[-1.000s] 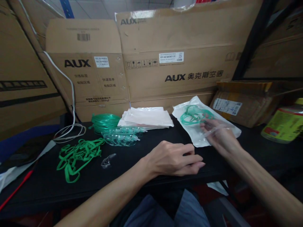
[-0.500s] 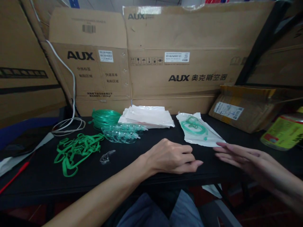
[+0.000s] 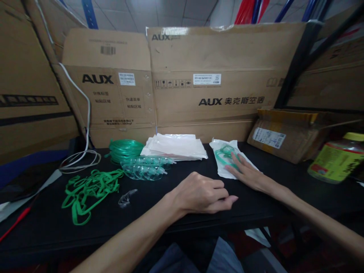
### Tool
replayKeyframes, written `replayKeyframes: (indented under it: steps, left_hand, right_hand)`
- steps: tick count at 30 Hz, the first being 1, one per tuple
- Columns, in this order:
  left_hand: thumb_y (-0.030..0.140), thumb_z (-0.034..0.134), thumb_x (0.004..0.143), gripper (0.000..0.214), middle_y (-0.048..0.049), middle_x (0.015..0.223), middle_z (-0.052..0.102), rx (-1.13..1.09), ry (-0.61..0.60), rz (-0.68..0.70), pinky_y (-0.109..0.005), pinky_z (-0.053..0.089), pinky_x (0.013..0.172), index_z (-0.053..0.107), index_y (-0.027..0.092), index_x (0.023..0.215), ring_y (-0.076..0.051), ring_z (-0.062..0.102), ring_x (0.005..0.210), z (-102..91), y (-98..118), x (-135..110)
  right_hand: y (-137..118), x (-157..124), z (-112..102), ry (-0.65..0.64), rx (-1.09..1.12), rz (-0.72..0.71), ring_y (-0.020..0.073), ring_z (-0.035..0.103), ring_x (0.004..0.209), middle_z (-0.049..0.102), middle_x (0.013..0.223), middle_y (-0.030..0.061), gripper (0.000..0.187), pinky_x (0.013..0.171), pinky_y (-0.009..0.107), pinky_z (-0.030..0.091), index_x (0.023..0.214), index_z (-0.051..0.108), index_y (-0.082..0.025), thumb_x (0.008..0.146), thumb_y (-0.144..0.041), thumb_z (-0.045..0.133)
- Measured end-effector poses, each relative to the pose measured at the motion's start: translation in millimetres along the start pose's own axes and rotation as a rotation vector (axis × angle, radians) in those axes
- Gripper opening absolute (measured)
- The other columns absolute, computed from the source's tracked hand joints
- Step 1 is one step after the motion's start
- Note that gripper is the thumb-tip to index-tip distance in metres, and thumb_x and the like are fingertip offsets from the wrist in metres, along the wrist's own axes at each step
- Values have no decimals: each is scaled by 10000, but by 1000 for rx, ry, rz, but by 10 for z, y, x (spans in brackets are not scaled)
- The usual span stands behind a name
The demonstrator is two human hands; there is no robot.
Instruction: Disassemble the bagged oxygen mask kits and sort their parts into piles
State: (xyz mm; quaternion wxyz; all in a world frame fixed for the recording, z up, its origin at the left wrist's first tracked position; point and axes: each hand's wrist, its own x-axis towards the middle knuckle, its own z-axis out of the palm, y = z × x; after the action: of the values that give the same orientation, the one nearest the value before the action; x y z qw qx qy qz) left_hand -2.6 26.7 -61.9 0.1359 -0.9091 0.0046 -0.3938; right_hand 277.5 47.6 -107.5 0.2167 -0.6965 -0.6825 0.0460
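Observation:
My right hand (image 3: 246,174) lies flat, fingers spread, on a white pouch (image 3: 232,144) with coiled green tubing (image 3: 220,153) showing through its clear face. Its fingers cover part of the tubing. On the black tabletop rests my left hand (image 3: 203,193), fingers curled in, thumb side toward the pouch; nothing shows in it. Behind and left of that hand are clear greenish oxygen masks (image 3: 142,170), a larger coil of green tubing (image 3: 126,149) and a stack of white pouches (image 3: 176,146). Green elastic straps (image 3: 91,191) lie tangled at the left, near small thin metal strips (image 3: 126,198).
Large cardboard sheets (image 3: 176,110) stand upright along the back. At the right are a taped carton (image 3: 290,142) and a bottle with a yellow label (image 3: 335,159). A white cable (image 3: 88,98) hangs down at the left above a red cord (image 3: 18,220).
My right hand has moved left and forward from beside the pouch and now lies on it. The left hand stays where it was on the table. The view has tilted up slightly.

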Motion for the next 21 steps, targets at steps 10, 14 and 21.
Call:
replayKeyframes:
  steps: [10, 14, 21]
  left_hand:
    - [333, 529, 1011, 423, 33, 595, 600, -10, -67, -17, -263, 284, 411, 697, 176, 657, -85, 568, 492, -1, 13, -6]
    - [309, 542, 1002, 390, 22, 605, 610, -4, -62, -47, -252, 336, 430, 702, 168, 675, -98, 590, 524, 0, -10, -8]
    - [283, 502, 1034, 260, -57, 999, 739, -345, 189, -632, -253, 582, 808, 722, 155, 1090, -139, 700, 863, -225, 158, 253]
  right_hand:
    - [208, 260, -268, -103, -83, -84, 400, 348, 1478, 395, 1601, 172, 829, 1215, 562, 268, 1564, 411, -177, 909, -681, 476]
    - [121, 402, -381, 16, -89, -142, 419, 342, 1482, 445, 1572, 185, 723, 1216, 553, 278, 1489, 518, -145, 893, -549, 578]
    - [-771, -615, -543, 204, 84, -602, 236, 718, 878, 751, 971, 83, 362, 787, 348, 587, 936, 740, -242, 1016, -477, 477]
